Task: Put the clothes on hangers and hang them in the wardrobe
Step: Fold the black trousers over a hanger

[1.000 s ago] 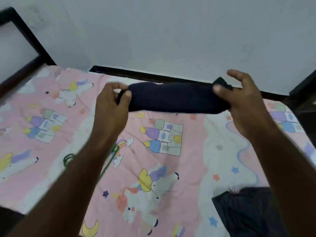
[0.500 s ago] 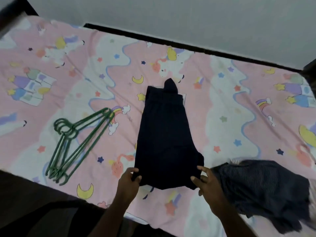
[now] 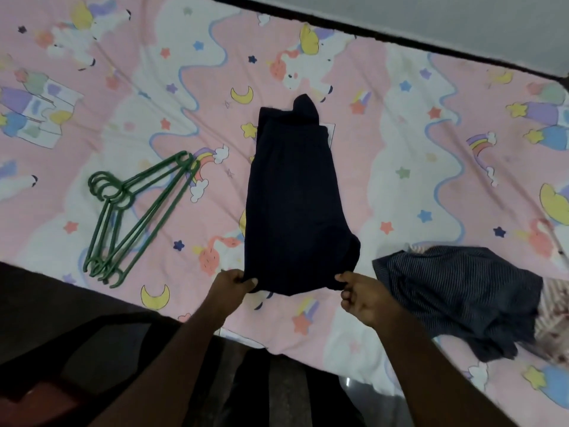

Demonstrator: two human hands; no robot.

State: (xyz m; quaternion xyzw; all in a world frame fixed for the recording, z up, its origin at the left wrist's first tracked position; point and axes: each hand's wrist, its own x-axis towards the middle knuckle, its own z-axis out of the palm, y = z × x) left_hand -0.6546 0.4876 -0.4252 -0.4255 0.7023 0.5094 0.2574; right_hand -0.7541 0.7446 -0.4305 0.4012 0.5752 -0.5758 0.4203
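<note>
L hand (image 3: 234, 283) and R hand (image 3: 365, 298) at near edge of bed (image 3: 400, 97); each pinches one near corner of the navy garment (image 3: 292, 204), thumb over cloth, other fingers curled under. Garment lies folded flat mid-bed, directly ahead of the fingers, long axis running away from the person, narrow far end w/ a small peak. Dark, uniform, no visible print; type can't be told, prob. trousers or shorts. Hangers (image 3: 135, 217), green, a stacked bunch, lie to the L of garment, apart from it, hooks toward the left; L hand is the nearer one, so judged the likely reach. Striped cloth (image 3: 462, 294), crumpled, sits just R of R hand. No wardrobe in view; nothing hung yet.
</note>
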